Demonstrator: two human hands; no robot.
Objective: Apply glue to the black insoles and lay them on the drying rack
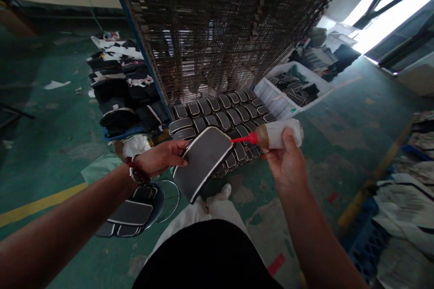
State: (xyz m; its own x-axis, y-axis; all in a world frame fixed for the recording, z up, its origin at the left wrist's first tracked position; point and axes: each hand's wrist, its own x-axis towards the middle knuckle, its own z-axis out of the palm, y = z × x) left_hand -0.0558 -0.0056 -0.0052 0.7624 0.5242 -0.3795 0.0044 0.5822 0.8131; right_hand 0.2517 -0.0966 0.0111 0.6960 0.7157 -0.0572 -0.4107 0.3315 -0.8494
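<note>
My left hand (159,157) grips a flat grey fabric piece with a white edge (201,160) by its left side, holding it tilted above my lap. My right hand (286,158) is closed around a squeeze bottle (276,134) wrapped in white, with a brownish neck and a red nozzle. The nozzle tip touches the upper right edge of the grey piece. A watch with a red band sits on my left wrist.
Several similar grey pieces lie in rows on a low tray (220,115) under a tall wire drying rack (220,27). A white bin (274,97) holds more at right. Dark stacks (125,86) sit at left, a round stool with pieces (135,210) below my left arm, papers at right.
</note>
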